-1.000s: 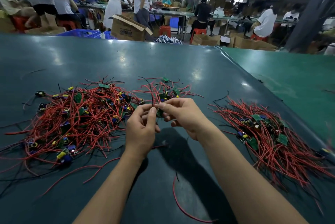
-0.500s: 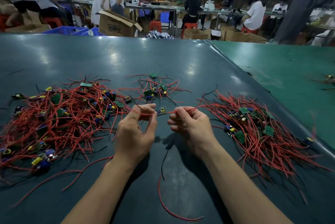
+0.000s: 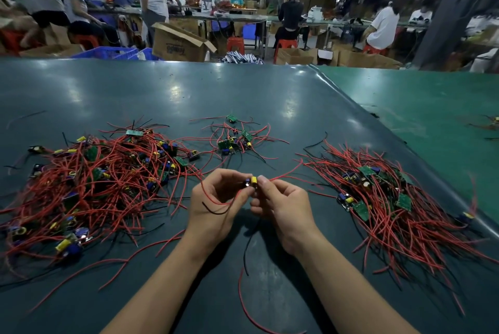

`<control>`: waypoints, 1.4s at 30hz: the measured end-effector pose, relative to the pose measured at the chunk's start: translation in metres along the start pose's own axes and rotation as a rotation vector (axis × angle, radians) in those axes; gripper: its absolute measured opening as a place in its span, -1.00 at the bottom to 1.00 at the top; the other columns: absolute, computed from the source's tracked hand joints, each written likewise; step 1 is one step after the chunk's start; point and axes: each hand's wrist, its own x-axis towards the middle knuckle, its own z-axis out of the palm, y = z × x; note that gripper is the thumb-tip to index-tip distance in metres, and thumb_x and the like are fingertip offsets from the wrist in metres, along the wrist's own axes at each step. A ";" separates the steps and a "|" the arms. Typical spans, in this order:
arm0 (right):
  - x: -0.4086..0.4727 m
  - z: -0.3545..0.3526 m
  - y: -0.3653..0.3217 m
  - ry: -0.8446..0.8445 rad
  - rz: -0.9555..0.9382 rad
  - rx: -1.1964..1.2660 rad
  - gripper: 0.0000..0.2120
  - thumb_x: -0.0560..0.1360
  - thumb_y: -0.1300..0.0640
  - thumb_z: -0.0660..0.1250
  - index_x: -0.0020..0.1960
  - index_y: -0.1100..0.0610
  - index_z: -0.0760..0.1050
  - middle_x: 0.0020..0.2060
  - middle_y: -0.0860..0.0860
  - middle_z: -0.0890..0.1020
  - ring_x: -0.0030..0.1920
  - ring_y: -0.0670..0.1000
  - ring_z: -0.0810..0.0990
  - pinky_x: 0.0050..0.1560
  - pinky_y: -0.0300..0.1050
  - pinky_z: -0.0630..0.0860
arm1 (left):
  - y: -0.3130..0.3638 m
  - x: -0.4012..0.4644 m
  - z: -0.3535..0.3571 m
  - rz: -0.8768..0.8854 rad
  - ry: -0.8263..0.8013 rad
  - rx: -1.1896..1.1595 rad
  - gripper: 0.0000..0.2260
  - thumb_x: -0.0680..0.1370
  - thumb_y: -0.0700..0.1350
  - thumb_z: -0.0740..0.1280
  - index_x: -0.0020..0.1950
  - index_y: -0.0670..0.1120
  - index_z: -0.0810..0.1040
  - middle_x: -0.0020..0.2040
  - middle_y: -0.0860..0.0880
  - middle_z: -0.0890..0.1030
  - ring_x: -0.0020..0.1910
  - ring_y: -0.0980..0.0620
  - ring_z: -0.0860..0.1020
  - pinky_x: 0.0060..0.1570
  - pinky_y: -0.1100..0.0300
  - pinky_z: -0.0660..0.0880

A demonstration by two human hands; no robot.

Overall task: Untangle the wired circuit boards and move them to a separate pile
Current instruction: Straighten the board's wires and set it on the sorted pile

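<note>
A worker's two hands meet over the dark green surface (image 3: 243, 85), the small wired circuit board (image 3: 251, 181) pinched between them: the fingers (image 3: 263, 185) of the right hand (image 3: 283, 206) are curled and pressed on the board's right side, beside its yellow component, while the left hand (image 3: 216, 198) curls round its left side, thumb and fingertips closed on it. The board looks light and rigid, though its soldered parts are likely fragile, so a hold on the board's edges seems safer than a pull on the leads. Its wires (thin, limp and apt to snag) trail away from the fingers: one red lead (image 3: 289, 173) runs off to the right towards the sorted pile (image 3: 391, 198), another red loop and a black wire (image 3: 216, 210) curve across the left palm, and further leads hang down between the wrists to the surface. The large tangled heap (image 3: 94, 185) lies to the left of the fingers, a smaller cluster (image 3: 235, 141) just beyond them. The board appears nearly free of both.
</note>
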 end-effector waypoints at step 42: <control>0.021 -0.031 -0.014 0.345 -0.211 0.088 -0.88 0.64 0.25 0.21 0.01 0.17 0.52 -0.29 0.10 0.69 -0.56 -0.07 0.52 -0.54 -0.25 0.48 | 0.000 -0.001 -0.001 -0.123 -0.026 -0.027 -0.78 0.36 -0.39 0.53 -0.08 -0.28 0.55 -0.14 -0.15 0.71 -0.13 -0.03 0.69 -0.06 0.21 0.60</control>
